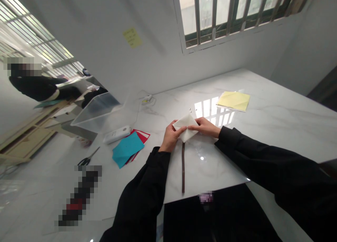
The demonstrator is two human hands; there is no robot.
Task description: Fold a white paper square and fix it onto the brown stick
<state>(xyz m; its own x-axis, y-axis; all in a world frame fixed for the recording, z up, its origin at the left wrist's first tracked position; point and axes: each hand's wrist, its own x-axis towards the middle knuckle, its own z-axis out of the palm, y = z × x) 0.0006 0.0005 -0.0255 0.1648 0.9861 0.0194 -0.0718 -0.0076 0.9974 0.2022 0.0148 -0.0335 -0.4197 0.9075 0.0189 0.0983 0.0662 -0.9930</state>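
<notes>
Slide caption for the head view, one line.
Left hand and right hand hold folded white paper; a brown stick lies nearby on the marbled tabletop.

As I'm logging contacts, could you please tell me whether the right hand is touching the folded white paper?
Touching: the head view shows the right hand gripping the folded white paper, thumb on its face.

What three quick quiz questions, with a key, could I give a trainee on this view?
1. True or false: the left hand and the right hand both hold the folded white paper.
2. In the picture, what shows just below that paper: (a) glue bottle, (b) dark stick, (c) cup?
3. What colour is the top sheet of the paper stack near the scissors?

Key: 1. True; 2. b; 3. Turquoise blue.
</notes>
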